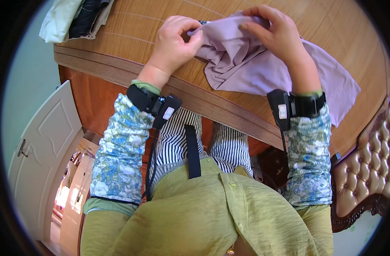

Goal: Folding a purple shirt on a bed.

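A mauve cloth garment [255, 70] lies crumpled on the bamboo mat [134, 28] covering the bed, its lower part spread out to the right. My left hand [179, 41] pinches its left edge between thumb and fingers. At the upper right of the garment is my right hand [275, 32], thumb on the near side of a raised fold and fingers over its far side. Between the two hands the edge is lifted and stretched. A small dark patterned patch shows behind the cloth beside my left fingers; what it belongs to is hidden.
Folded clothes [79, 19], pale and dark, lie at the mat's upper left corner. A wooden bed edge [195, 92] runs in front of my legs. The tufted bronze headboard [361, 169] stands at right. To the left is an open white door [44, 153]. Wrist devices trail cables.
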Demonstrator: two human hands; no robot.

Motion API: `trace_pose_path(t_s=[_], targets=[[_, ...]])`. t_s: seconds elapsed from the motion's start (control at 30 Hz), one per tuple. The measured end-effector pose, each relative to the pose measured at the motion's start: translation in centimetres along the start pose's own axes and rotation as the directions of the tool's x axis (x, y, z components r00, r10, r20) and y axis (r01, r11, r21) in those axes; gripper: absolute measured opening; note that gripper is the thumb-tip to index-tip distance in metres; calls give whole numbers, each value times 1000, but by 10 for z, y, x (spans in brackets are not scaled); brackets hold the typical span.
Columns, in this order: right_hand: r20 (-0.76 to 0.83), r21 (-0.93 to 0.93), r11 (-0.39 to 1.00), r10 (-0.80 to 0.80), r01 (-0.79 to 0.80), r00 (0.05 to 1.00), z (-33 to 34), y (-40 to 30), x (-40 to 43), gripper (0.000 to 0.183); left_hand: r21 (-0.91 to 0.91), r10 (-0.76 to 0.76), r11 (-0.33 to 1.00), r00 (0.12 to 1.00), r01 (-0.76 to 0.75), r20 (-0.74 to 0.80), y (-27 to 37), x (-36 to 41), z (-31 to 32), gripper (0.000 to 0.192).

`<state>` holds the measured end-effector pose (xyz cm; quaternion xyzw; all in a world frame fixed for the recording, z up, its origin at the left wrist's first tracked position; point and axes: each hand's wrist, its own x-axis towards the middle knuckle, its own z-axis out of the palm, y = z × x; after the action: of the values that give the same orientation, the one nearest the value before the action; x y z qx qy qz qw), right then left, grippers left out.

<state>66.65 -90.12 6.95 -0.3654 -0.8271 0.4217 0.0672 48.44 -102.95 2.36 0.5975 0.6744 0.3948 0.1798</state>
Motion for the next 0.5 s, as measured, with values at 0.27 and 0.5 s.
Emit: trace_pose_path(t_s=[0.27,0.5], targets=[[-579,-319,928,-350,190,736,16,12,-3,27,-3,-318,947,940,320,-122,5,-12,10,37],[-484,-105,981,-194,164,853,45,-5,-59,25,-459,-720,575,686,677,109,22,-42,11,48]])
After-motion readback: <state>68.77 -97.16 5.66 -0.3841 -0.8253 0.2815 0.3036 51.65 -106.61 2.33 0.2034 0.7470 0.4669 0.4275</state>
